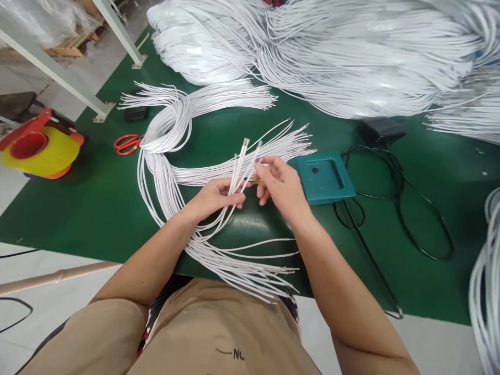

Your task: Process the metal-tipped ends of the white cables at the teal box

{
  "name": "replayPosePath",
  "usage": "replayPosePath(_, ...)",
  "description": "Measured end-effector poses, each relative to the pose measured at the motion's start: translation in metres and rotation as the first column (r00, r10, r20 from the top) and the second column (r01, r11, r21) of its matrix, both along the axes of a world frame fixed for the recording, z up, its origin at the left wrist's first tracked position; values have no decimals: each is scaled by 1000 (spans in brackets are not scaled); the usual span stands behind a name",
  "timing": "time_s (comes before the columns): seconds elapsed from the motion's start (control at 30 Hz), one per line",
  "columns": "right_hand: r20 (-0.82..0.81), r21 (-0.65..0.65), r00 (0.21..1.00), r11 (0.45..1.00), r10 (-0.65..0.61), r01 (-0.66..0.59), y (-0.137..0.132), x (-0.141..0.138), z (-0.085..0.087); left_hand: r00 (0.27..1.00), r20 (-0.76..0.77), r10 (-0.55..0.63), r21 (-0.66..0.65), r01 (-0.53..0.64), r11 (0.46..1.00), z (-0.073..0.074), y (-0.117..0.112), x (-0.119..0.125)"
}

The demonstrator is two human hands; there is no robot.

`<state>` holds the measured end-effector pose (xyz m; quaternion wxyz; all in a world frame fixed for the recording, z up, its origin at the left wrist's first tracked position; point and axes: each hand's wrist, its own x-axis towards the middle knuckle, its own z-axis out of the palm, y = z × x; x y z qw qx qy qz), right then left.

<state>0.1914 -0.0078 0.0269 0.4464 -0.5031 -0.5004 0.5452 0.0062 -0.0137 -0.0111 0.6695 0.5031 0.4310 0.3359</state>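
"What's closest to us?"

"The person's tan shirt (219, 330), right up against the green worktop (78, 219). Just past it, a spray of loose white wires (238, 268) lies fanned along the front edge, and a thicker white coil (482, 291) sits over at the right side."

"And the hands?"

"The left hand (214, 198) has its grip closed round a few white wires (235, 185), thumb laid across them, their tips slanting up and away from the body."

"Is the right one grasping anything?"

"The right hand (280, 185) is just beside those tips, thumb and forefinger brought together. I can't tell whether that grip pinches a wire. Something small and yellow (257, 181) shows by the curled fingers, too hidden to name."

"What's that next to the right wrist?"

"A teal square tray (312, 196) with a recess in it. Behind the hands another bundle (211, 173) stretches out, and left of that are orange-handled scissors (135, 139), touching a looped bundle (166, 130) or nearly so."

"The yellow roll (64, 153)?"

"At the left edge, with red and orange parts on it. Farther back there's a black box (383, 131) with a cord, then a huge heap of white wires (344, 57). Beyond the worktop, a wooden pallet (76, 49) under clear plastic (42, 23)."
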Motion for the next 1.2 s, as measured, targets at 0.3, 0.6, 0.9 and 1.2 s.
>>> replayPosePath(0.3, -106, 17, 990, 996, 88, -86, -5, -12, -3, 963, 172, 209, -25, -208, 978, 10, -3, 15)
replayPosePath(0.6, -461, -198, 883, 960, 88, -199, -4, -20, -11, 950, 106, 295, 115, -307, 945, 10, -6, 15)
replayPosePath(0.9, -372, -213, 923, 958, 102, -192, -2, -17, -9, 984, 26, 179, 195, -180, 964, 8, -14, 20)
replayPosePath(1.2, -543, -285, 826, 891, 154, -354, 2, -12, -15, 981, 51, 188, 202, -194, 960, 4, -11, 14)
